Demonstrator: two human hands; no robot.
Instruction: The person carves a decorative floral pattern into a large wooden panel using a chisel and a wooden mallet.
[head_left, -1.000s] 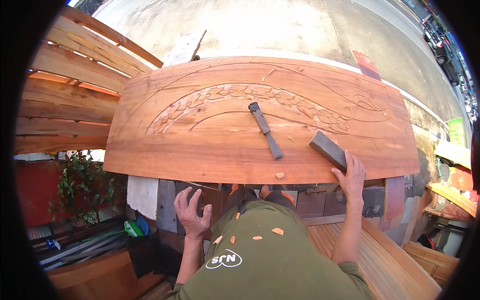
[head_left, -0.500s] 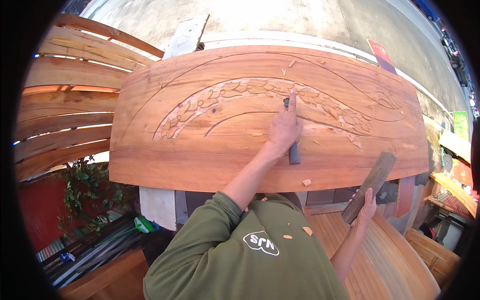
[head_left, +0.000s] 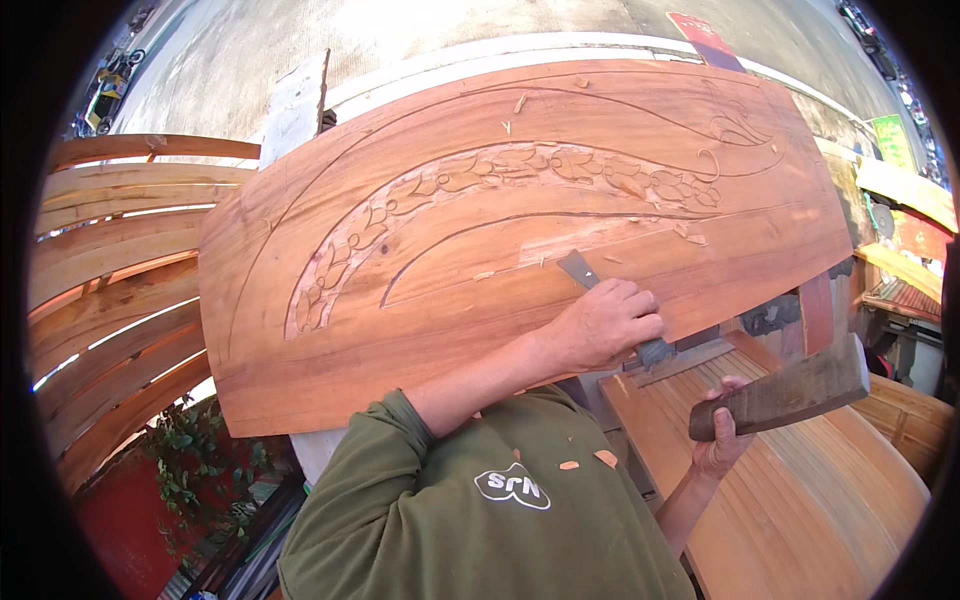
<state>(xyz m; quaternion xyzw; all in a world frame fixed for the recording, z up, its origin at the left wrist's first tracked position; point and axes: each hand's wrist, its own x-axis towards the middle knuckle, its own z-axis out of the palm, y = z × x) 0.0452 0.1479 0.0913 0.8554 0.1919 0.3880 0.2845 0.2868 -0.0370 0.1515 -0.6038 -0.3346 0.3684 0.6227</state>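
A large reddish-brown wooden panel [head_left: 330, 385] lies before me, carved with an arched band of leaves and flowers [head_left: 460, 177]. My left hand [head_left: 607, 325] is closed round a chisel [head_left: 578, 268]. The flat blade points up and left over the panel, just below a pale, freshly cut strip [head_left: 570, 240]; whether it touches the wood I cannot tell. The chisel's dark handle end sticks out below the fist. Lower right, off the panel's near edge, my right hand [head_left: 722, 440] grips a thick wooden mallet [head_left: 795, 392] by its narrow end, its broad end pointing right.
Wood chips [head_left: 690, 233] lie on the panel and on my green shirt [head_left: 440, 500]. Slatted planks [head_left: 120, 230] stand at the left, above a leafy plant [head_left: 200, 465]. A grooved wooden panel [head_left: 800, 500] lies at the lower right. Beyond runs a concrete road [head_left: 450, 30].
My left hand has moved down and right from the carved band, its pointing finger now curled round the chisel. The mallet has swung from steeply slanted to nearly level. The view has shifted.
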